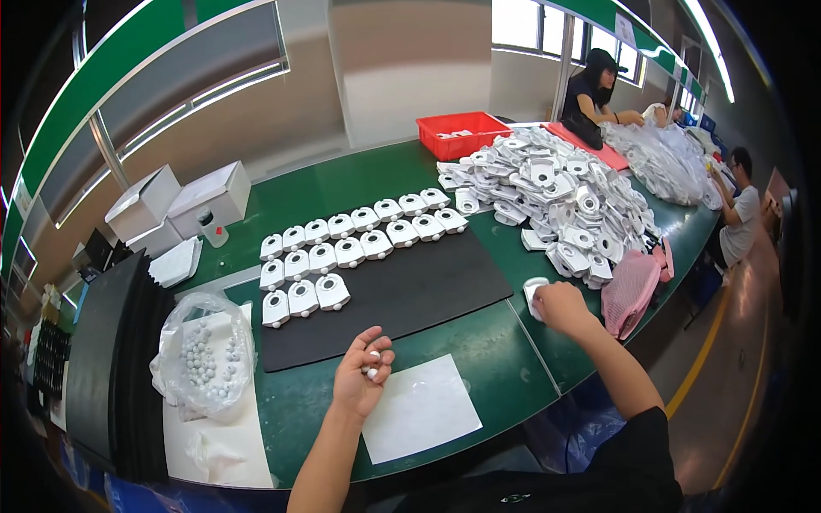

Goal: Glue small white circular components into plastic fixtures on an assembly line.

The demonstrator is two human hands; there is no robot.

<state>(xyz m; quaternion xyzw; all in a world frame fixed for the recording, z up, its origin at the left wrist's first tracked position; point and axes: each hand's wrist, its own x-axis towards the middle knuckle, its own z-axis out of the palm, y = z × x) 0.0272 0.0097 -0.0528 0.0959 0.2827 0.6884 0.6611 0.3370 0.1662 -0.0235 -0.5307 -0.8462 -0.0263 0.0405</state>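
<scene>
1. Your left hand [363, 374] hovers palm-up over the green table [342, 184], fingers curled loosely round a few small white balls [371, 359]. Keep that cup closed enough that none rolls off onto the white sheet [419, 409] beside it.

2. Your right hand [560, 306] is closed over one white plastic housing [534, 293] at the near edge of the big heap of housings [556, 201]. Grip it by its sides, so that the round opening stays clear; from here I cannot tell which face is up.

3. The black mat [410, 291] lies between your hands. It carries rows of housings [359, 239] along its far edge and left end, and the near part is bare. My judgement is that this piece belongs at the right end of the short front row, just beside the last one there, facing the same way as its neighbours.

4. Set it down flat rather than dropping it, since a knock could push the neat rows askew.

5. The clear bag of balls [205, 355] sits open to your left, near the mat's corner. Refill from it before your palm runs empty, and reach over the bag's rim, not across the laid-out rows.

6. Other people [592, 85] work at the far end, well apart from you.
</scene>
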